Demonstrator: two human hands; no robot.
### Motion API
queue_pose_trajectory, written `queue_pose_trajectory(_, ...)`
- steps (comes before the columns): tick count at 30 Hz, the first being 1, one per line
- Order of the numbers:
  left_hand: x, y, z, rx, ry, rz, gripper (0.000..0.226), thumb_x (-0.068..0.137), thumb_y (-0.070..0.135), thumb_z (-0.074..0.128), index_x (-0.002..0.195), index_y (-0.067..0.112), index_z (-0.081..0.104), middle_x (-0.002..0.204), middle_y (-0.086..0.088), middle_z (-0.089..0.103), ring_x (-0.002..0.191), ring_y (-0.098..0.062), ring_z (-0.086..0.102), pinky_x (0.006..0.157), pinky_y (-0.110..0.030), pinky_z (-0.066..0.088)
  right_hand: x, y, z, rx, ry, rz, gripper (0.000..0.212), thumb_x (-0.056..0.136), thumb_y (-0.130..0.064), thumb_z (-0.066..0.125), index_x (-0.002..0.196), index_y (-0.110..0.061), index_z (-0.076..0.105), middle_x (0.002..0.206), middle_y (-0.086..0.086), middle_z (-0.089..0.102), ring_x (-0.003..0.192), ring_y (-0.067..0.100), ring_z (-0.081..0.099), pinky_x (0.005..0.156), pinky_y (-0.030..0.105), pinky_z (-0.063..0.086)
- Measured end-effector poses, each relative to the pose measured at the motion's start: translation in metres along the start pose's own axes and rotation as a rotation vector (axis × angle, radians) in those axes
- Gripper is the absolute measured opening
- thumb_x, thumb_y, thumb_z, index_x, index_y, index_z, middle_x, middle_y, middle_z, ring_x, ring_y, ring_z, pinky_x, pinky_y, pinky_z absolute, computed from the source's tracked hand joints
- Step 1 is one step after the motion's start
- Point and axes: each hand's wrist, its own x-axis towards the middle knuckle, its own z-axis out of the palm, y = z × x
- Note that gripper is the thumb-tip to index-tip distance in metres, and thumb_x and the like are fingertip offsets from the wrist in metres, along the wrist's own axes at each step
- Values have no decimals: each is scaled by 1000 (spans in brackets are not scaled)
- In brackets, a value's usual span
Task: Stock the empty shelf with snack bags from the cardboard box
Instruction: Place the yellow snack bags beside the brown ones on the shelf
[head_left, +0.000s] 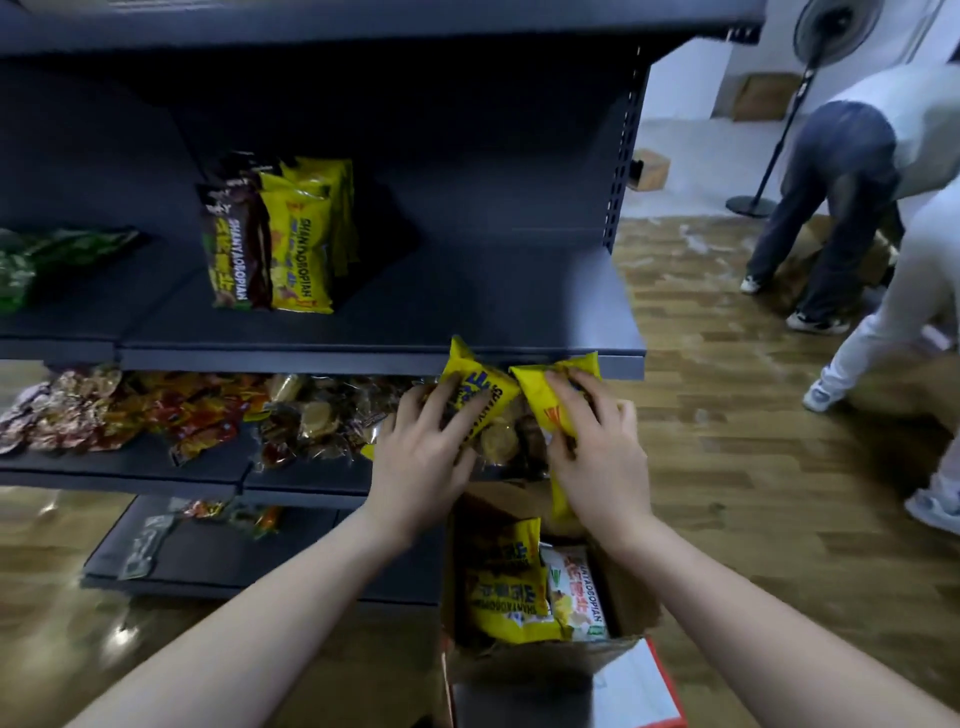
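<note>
My left hand (423, 452) grips one yellow snack bag (475, 382), and my right hand (597, 441) grips a second yellow snack bag (553, 389). Both bags are just below the front edge of the dark shelf (467, 312), above the open cardboard box (545, 660). Inside the box lie another yellow bag (506, 587) and a white bag (579, 597). On the shelf stand a row of yellow bags (301, 249) and brown bags (234, 254) to the left.
Green bags (31, 260) lie at the shelf's far left. The shelf below (130, 467) holds piles of small wrapped snacks (208, 410). To the right, on the wooden floor, two people (857, 208) bend over near a standing fan (826, 31).
</note>
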Motion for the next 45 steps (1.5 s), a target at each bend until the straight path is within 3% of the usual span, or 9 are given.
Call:
queue_pose_trajectory(5, 31, -8, -23, 30, 95, -55, 54, 79, 32, 45, 132, 27, 50, 133, -9, 53, 112, -37, 52, 71, -45, 52, 39, -18, -13, 58, 82, -13, 62, 83, -10, 62, 138, -34, 45, 139, -7, 43, 108, 31, 44, 71, 47, 53)
queue_pose_trajectory(13, 83, -25, -42, 0, 260, -188, 54, 74, 26, 45, 126, 23, 59, 125, -10, 58, 107, -35, 54, 67, -43, 52, 100, -43, -13, 121, 117, -20, 60, 87, -12, 59, 140, -33, 42, 144, -8, 38, 114, 27, 39, 80, 41, 48)
queue_pose_trajectory(19, 120, -53, -30, -94, 355, -246, 58, 73, 16, 63, 130, 20, 54, 129, -12, 54, 112, -38, 51, 70, -47, 53, 143, -62, 7, 153, 144, -40, 59, 90, -15, 58, 141, -38, 39, 146, -13, 33, 118, 25, 37, 75, 41, 51)
queue_pose_trajectory(25, 175, -94, 2, -270, 457, -313, 61, 74, 15, 62, 132, 25, 44, 130, -13, 51, 112, -36, 49, 81, -47, 51, 194, -63, 48, 175, 197, -48, 57, 88, -13, 61, 140, -32, 45, 143, -8, 37, 119, 27, 39, 78, 35, 45)
queue_pose_trajectory(34, 255, -163, 72, -260, 422, -342, 62, 77, 16, 64, 136, 21, 46, 132, -13, 48, 114, -38, 48, 82, -48, 49, 271, -52, 127, 166, 202, 38, 59, 88, -12, 59, 140, -35, 43, 144, -13, 35, 122, 18, 35, 79, 26, 37)
queue_pose_trajectory(39, 292, -183, 92, -362, 438, -398, 62, 83, 14, 61, 141, 22, 38, 141, -9, 36, 126, -33, 36, 66, -43, 53, 296, -54, 158, 188, 237, 25, 59, 88, -10, 59, 140, -34, 44, 143, -12, 36, 121, 17, 36, 82, 22, 33)
queue_pose_trajectory(41, 302, -188, 101, -416, 448, -406, 63, 86, 12, 57, 143, 23, 33, 144, -8, 29, 128, -30, 32, 65, -36, 50, 301, -54, 168, 204, 251, 22, 59, 87, -8, 59, 139, -33, 45, 142, -11, 38, 119, 18, 37, 76, 12, 31)
queue_pose_trajectory(43, 308, -191, 110, -481, 427, -428, 63, 88, 12, 54, 144, 26, 29, 148, -6, 21, 127, -28, 37, 69, -35, 49, 306, -53, 176, 207, 258, 21, 59, 86, -7, 60, 138, -31, 46, 142, -10, 39, 118, 18, 38, 73, 10, 31)
queue_pose_trajectory(45, 310, -196, 121, -535, 411, -417, 61, 90, 14, 50, 143, 30, 25, 149, -3, 13, 119, -29, 47, 74, -37, 52, 308, -51, 182, 199, 276, 17, 60, 85, -6, 61, 138, -30, 47, 141, -8, 40, 118, 20, 39, 81, 16, 30)
